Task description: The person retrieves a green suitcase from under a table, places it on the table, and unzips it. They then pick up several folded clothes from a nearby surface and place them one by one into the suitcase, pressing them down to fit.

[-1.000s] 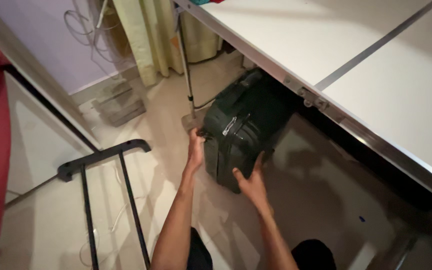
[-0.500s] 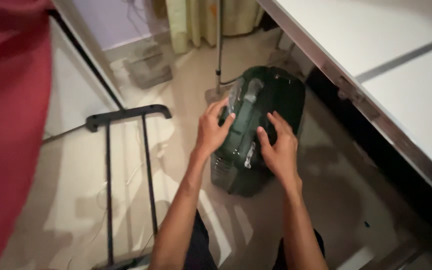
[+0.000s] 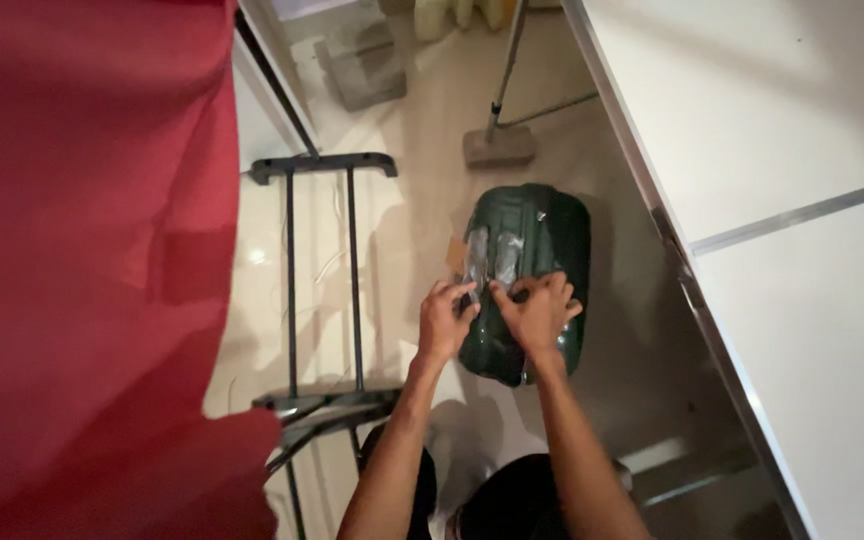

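A dark green hard-shell suitcase (image 3: 542, 225) stands upright on the pale tiled floor beside the white table, seen from above. Its top handle is wrapped in clear plastic film (image 3: 492, 255). My left hand (image 3: 444, 323) rests on the near left of the suitcase top, with its fingers curled onto the wrapped handle. My right hand (image 3: 537, 312) lies over the near top next to it, fingers bent on the same spot. The two hands almost touch. My knees show at the bottom of the view.
A red cloth (image 3: 82, 260) fills the left side. A black metal frame (image 3: 322, 166) lies on the floor left of the suitcase. The white table (image 3: 782, 130) overhangs on the right. A pole with a block base (image 3: 498, 146) and a grey block (image 3: 367, 65) stand farther back.
The suitcase has come out from under the table and stands upright closer to me. Both hands moved from its sides to the wrapped handle on top. The view swung left and down.
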